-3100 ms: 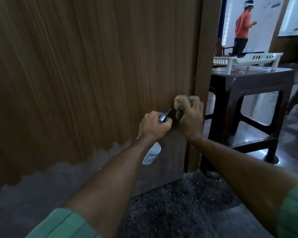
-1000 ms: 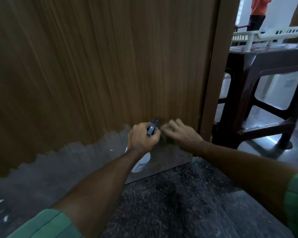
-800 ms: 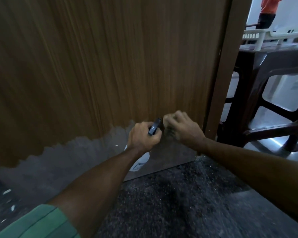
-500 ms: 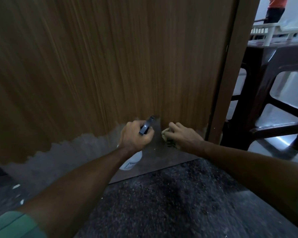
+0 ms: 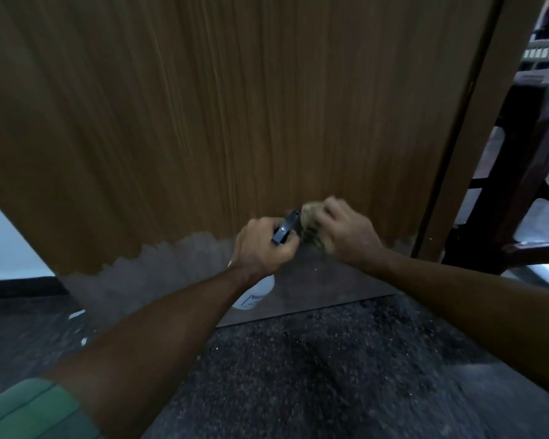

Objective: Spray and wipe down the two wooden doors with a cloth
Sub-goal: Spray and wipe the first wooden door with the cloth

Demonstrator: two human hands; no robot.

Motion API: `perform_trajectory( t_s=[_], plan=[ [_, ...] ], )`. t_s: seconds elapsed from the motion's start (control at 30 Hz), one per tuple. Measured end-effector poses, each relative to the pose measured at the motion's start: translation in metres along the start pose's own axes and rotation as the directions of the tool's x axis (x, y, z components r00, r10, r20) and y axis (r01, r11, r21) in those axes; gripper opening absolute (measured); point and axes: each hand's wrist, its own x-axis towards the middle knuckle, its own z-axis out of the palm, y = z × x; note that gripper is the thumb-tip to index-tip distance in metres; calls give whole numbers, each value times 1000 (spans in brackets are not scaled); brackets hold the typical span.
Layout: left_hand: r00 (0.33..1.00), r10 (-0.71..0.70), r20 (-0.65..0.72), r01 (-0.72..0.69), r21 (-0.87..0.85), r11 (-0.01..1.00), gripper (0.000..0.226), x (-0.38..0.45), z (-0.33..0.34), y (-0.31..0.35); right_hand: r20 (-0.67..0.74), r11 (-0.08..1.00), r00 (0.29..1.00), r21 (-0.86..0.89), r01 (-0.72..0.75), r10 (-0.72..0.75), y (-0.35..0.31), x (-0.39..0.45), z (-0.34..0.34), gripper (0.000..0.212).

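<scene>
A brown wooden door (image 5: pixel 235 122) fills most of the view; its bottom strip is worn grey. My left hand (image 5: pixel 263 245) grips a white spray bottle (image 5: pixel 254 296) by its dark trigger head (image 5: pixel 286 231), the bottle hanging below my fist. My right hand (image 5: pixel 346 236) holds a crumpled yellowish cloth (image 5: pixel 311 223) against the door's lower part, right beside the trigger head. Most of the cloth is hidden under my fingers.
The door's edge or frame (image 5: pixel 476 128) runs down the right. Behind it stands a dark wooden table (image 5: pixel 520 191) with a white plastic basket (image 5: pixel 542 55) on top. The floor (image 5: pixel 330 375) is dark and speckled. A pale wall (image 5: pixel 7 242) shows at the left.
My right hand has lifted the cloth from the grey bottom strip up onto the brown wood. The view has shifted left. My left hand still holds the bottle in the same place.
</scene>
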Motion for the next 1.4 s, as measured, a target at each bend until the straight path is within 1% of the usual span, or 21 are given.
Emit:
perform_trajectory(
  t_s=[0.1,0.17,0.23,0.3,0.4,0.5,0.53,0.6,0.67,0.7,0.73,0.8,0.9,0.93,1.0,1.1,1.17,1.23,1.3,1.33,1.4],
  plan=[
    [1000,-1,4,1,12,1000,38,-4,-4,-6,-159,999,987,-7,-36,34,-13,23,4,33],
    [1000,-6,21,6,11,1000,36,-8,-6,-12,-23,989,989,-38,146,-147,-15,9,19,39],
    [999,-9,31,9,18,1000,37,-11,-11,-16,221,925,911,-76,373,-349,-12,-11,31,44],
    [1000,-18,22,18,16,1000,38,-15,-14,-20,338,884,862,-144,444,-378,-12,-11,32,45],
    [999,-40,24,39,10,999,35,-22,-18,-29,33,971,979,-126,205,-202,-32,18,24,35],
    [998,-56,22,56,4,998,35,-28,-23,-41,-230,998,971,-2,-60,58,-51,42,17,27],
    [998,-65,14,65,3,998,35,-29,-25,-45,-207,999,978,-26,-22,16,-52,40,20,29],
    [997,-82,13,82,8,997,36,-31,-31,-52,23,962,969,-123,246,-245,-47,22,37,39],
    [996,-90,26,89,25,996,36,-34,-36,-57,340,867,852,-164,471,-399,-41,8,45,51],
    [996,-90,26,89,37,995,36,-36,-38,-58,387,849,832,-188,493,-398,-42,8,42,53],
    [996,-89,28,88,49,995,36,-37,-40,-59,340,857,856,-207,472,-390,-46,14,40,51],
    [995,-92,42,89,61,994,37,-41,-43,-60,37,954,967,-161,253,-251,-62,38,29,39],
    [995,-102,15,101,48,994,37,-48,-45,-65,-280,998,958,9,-67,67,-78,73,11,27],
    [993,-121,4,120,40,992,38,-52,-45,-68,-266,999,963,-11,-34,30,-79,73,15,29],
    [988,-156,5,155,57,986,39,-61,-47,-71,-68,959,963,-137,249,-259,-76,56,32,41],
    [984,-172,43,168,88,982,38,-72,-47,-72,323,815,829,-222,535,-456,-68,38,44,57],
    [982,-181,48,176,94,980,37,-74,-51,-72,266,849,870,-230,476,-415,-80,49,38,54],
    [981,-185,62,180,78,981,37,-75,-55,-73,-15,969,977,-126,211,-214,-101,73,22,36],
    [980,-193,46,189,78,979,41,-76,-61,-72,-226,1000,974,-12,-21,17,-112,93,12,25],
    [979,-200,28,197,78,977,43,-76,-64,-73,-238,999,971,-15,-36,32,-113,95,15,26],
    [979,-204,-4,204,77,976,43,-77,-72,-74,-89,967,970,-142,212,-225,-107,83,34,39]
  ],
)
